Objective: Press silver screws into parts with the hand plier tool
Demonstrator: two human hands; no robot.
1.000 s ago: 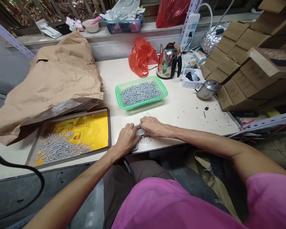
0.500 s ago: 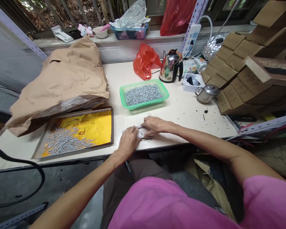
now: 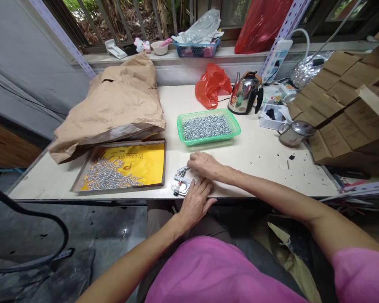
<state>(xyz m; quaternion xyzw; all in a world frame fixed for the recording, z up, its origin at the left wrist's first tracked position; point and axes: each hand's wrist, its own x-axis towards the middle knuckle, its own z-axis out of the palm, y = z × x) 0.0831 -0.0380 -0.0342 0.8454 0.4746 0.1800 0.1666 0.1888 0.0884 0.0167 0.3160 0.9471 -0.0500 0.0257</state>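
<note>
- Centre of the frame: a basket (image 3: 187, 142) on the bench (image 3: 259, 172), pins (image 3: 208, 126) in it.
- Below the basket, near the bench's front edge: a fixture (image 3: 180, 182), the right hand (image 3: 205, 165) at its upper right and the left hand (image 3: 196, 200) at its lower right.
- Left of the fixture: a tray (image 3: 165, 164), more pins (image 3: 105, 174) mostly in its left part.
- Behind the tray, upper left: a sack (image 3: 113, 101).
- Behind the basket: a plastic bag (image 3: 208, 86), a kettle (image 3: 242, 97) to its right.
- Right: a small box (image 3: 268, 123), a pot (image 3: 294, 134) in front, cartons (image 3: 337, 111) farther right.
- Top: a bowl (image 3: 159, 49) on the sill (image 3: 229, 52).
</note>
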